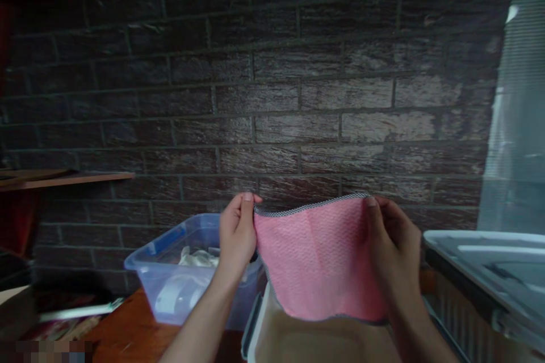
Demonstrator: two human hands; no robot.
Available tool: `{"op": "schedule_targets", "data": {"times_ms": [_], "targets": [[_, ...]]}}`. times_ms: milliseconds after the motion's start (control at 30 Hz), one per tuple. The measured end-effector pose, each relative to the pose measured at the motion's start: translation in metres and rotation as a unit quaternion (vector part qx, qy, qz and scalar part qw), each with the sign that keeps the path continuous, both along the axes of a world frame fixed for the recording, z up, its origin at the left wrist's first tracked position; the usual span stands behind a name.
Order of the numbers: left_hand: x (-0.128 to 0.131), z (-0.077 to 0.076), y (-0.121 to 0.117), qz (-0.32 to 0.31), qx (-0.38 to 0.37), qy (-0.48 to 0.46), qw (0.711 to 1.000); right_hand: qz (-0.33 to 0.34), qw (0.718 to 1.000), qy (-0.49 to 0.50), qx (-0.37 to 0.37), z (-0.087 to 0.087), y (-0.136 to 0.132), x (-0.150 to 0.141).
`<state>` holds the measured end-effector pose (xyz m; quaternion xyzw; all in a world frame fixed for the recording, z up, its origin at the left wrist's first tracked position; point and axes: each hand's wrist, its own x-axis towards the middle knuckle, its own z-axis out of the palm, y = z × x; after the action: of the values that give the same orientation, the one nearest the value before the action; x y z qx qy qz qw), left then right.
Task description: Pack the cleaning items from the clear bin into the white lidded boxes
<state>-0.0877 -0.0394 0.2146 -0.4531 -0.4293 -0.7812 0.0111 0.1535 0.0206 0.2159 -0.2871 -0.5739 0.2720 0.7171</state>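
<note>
A pink cloth with a black-and-white checked edging hangs spread out between my two hands. My left hand pinches its upper left corner between thumb and fingers. At the upper right corner, my right hand grips the cloth with the thumb in front. The cloth hangs above a pale open plastic bin, hiding part of its far side. Only the bin's left rim and some of its inside show.
Left of the bin, a clear bluish plastic tub with white items inside stands on a wooden table. A lidded container is at the right. Wooden shelving juts in from the left, before a dark brick wall.
</note>
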Motion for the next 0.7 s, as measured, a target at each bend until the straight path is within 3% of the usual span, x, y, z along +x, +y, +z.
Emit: {"op": "schedule_targets", "data": {"times_ms": [67,300,567,700], "targets": [[-0.001,0.000,-0.001,0.006,0.003,0.000,1.000,-0.020,1.000,0.008,-0.012,-0.001,0.001,0.001],[-0.002,0.001,-0.004,-0.072,0.013,-0.076,0.994,-0.030,0.998,0.046,0.002,-0.009,0.010,-0.002],[0.003,-0.002,-0.005,0.081,0.013,0.025,0.996,-0.011,0.998,0.054,0.024,-0.014,0.019,-0.006],[0.004,-0.006,-0.004,0.112,-0.037,0.018,0.993,-0.008,0.999,0.036,0.012,-0.009,0.011,-0.006]]}}
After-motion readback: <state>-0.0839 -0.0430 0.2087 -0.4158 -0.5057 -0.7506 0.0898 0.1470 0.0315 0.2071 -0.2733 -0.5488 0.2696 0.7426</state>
